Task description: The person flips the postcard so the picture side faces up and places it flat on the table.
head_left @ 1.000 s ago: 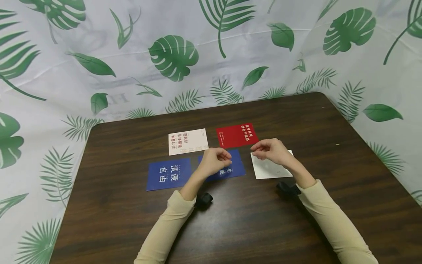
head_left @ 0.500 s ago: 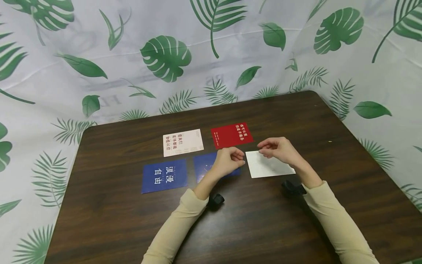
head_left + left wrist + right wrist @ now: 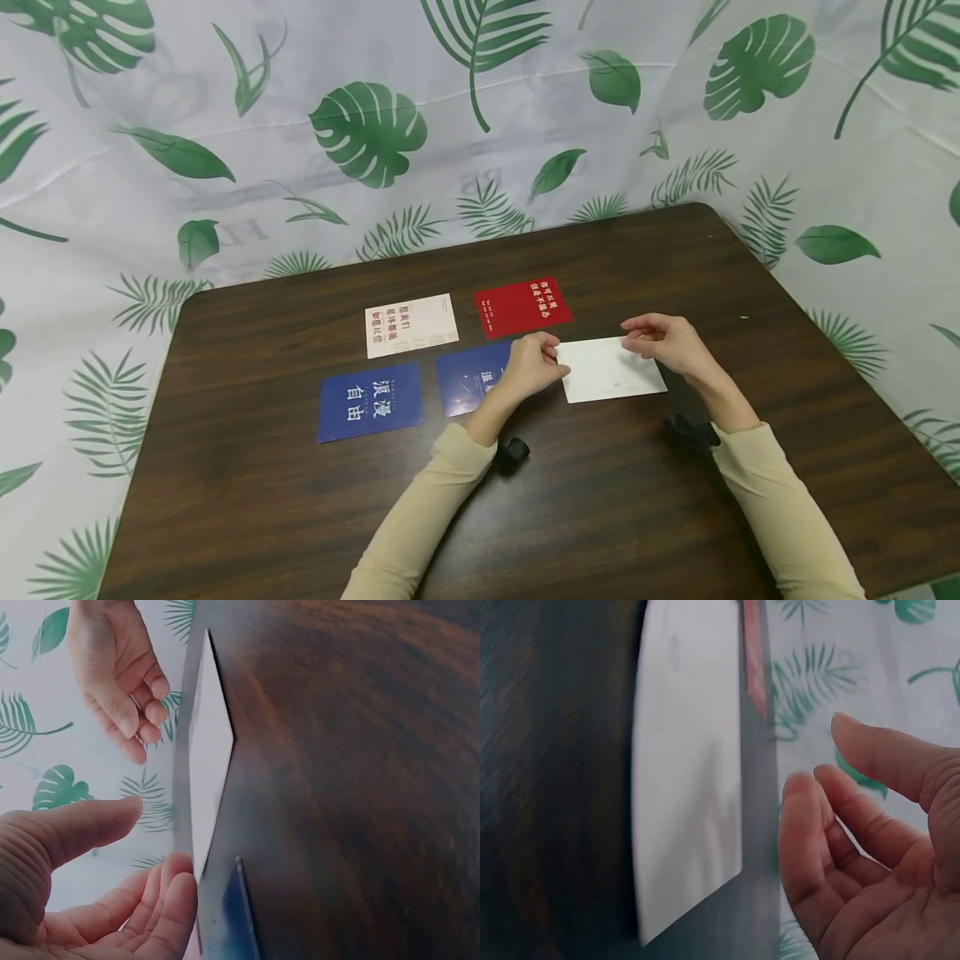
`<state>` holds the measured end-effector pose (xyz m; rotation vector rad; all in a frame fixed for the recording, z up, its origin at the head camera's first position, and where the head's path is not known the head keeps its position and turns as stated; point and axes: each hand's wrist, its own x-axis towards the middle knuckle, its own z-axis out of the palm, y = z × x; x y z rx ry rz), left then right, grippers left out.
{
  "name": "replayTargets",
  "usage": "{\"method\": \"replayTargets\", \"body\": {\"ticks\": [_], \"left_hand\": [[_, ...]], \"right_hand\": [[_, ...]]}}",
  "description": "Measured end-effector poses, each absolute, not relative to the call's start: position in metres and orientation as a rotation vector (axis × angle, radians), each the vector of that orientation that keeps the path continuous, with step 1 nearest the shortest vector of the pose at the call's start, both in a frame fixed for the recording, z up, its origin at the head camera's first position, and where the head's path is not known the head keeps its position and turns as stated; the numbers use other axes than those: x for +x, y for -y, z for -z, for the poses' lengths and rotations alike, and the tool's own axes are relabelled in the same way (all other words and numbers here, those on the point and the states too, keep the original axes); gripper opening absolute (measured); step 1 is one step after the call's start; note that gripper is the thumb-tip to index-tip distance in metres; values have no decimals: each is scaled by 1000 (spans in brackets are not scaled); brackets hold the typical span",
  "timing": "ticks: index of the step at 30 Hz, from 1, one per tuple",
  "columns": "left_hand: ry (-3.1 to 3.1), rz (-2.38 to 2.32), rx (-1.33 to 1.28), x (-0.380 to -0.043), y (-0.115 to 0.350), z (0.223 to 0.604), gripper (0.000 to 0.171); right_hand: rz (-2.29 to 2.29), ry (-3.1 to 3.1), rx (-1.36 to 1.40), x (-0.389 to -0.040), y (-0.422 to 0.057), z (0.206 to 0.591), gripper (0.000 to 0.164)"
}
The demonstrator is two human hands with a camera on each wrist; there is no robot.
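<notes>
A white card (image 3: 611,369) lies flat on the dark wooden table, between the two hands. At its left edge is my left hand (image 3: 534,367), thumb and fingers apart; in the left wrist view its fingertips (image 3: 180,889) are at the card's near corner, and I cannot tell whether they touch. My right hand (image 3: 671,343) hovers over the card's far right corner, its thumb (image 3: 870,746) spread from loosely bent fingers, with nothing held. Partly covered by the left hand in the head view, a blue card (image 3: 465,383) with white characters lies just left of the white one.
Another blue card (image 3: 371,402) lies farther left. Behind the blue cards are a pale card (image 3: 405,321) with dark red characters and a red card (image 3: 517,308). The wooden table (image 3: 262,492) ends at a leaf-patterned curtain (image 3: 285,150).
My left hand has moved right, from over the nearer blue card to the white card's left edge. My right hand has shifted slightly right. The head view has turned a little.
</notes>
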<state>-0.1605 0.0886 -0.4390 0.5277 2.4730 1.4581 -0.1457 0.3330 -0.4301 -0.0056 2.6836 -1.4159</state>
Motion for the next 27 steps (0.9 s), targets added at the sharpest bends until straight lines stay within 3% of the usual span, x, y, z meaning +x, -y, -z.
{"method": "replayTargets", "body": {"ticks": [9, 27], "left_hand": [[-2542, -1316, 437, -167, -96, 445, 46], [-2629, -1175, 386, -174, -103, 445, 38]], "right_hand": [[1297, -2746, 90, -143, -347, 438, 41], [1050, -2772, 162, -150, -348, 444, 46]]}}
